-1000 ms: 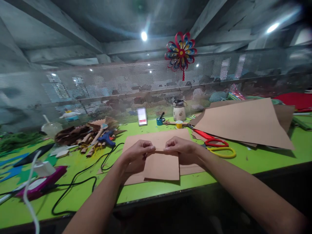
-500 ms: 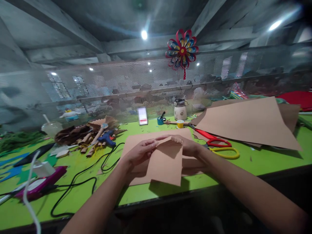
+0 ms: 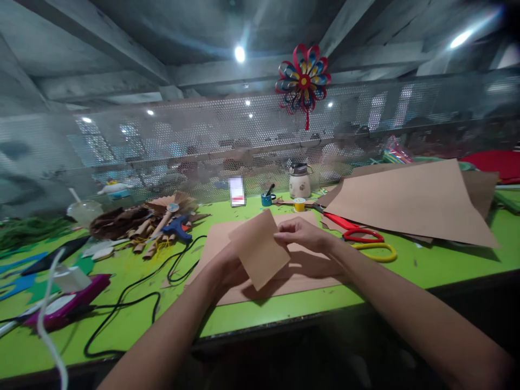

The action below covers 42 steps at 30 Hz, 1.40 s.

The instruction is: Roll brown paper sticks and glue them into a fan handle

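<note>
Tilted between my hands is a piece of brown kraft paper point(image 3: 262, 252), one flat face toward me. My left hand point(image 3: 229, 262) grips it from behind at the left; the paper hides those fingers. At its right edge, my right hand point(image 3: 303, 234) pinches the paper between thumb and fingers. Beneath both hands a larger sheet of brown paper point(image 3: 215, 238) lies flat on the green table point(image 3: 227, 320). The folds seen earlier on the held piece are out of sight.
Red-handled scissors point(image 3: 361, 234) and yellow-handled scissors point(image 3: 377, 251) lie right, beside large brown sheets point(image 3: 410, 200). A blue glue gun point(image 3: 177, 228), black cord point(image 3: 122, 295) and purple power strip point(image 3: 77, 300) are left. Behind stand a phone point(image 3: 237, 190), blue cup point(image 3: 267, 200) and bottle point(image 3: 299, 183).
The held paper has turned, hiding its pleated top edge, and now stands slanted. My right hand has come from behind the paper to its right edge. My left hand has slid behind it.
</note>
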Available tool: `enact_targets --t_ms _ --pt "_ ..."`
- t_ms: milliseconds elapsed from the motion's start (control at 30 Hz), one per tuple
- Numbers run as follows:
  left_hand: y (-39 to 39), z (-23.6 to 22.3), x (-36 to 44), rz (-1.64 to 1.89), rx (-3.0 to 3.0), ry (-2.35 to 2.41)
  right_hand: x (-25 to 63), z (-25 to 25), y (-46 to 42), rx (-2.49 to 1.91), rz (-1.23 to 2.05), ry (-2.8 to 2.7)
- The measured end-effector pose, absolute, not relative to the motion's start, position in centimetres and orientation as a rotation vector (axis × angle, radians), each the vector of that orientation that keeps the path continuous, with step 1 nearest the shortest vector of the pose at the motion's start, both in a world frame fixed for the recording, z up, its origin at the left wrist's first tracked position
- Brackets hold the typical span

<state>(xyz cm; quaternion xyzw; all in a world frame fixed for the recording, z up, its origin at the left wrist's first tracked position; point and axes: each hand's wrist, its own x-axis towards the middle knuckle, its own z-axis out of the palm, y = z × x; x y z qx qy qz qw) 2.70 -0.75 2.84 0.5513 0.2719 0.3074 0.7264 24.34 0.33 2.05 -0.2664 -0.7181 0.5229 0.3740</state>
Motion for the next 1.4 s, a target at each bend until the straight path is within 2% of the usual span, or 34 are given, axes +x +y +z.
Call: enact_targets --t_ms 167,333,533,733,1400 --pt "2.3 2.8 1.3 0.937 1.419 0.823 24.3 1.1 1.0 -0.908 1.081 -2.141" --pt "2.3 1.8 2.1 0.770 1.932 0.981 23.5 0.7 0.8 -1.068 0.680 -2.418" --pt "1.9 0.1 2.5 0.654 2.234 0.959 22.7 0.8 -0.6 -1.160 0.649 -2.345" --pt "2.9 0.3 1.8 0.575 2.449 0.976 22.6 1.3 -1.5 -1.148 0.539 -2.346" --pt "3.8 -0.1 1.8 0.558 2.448 1.005 22.0 -1.1 1.1 -1.046 0.222 -2.459"
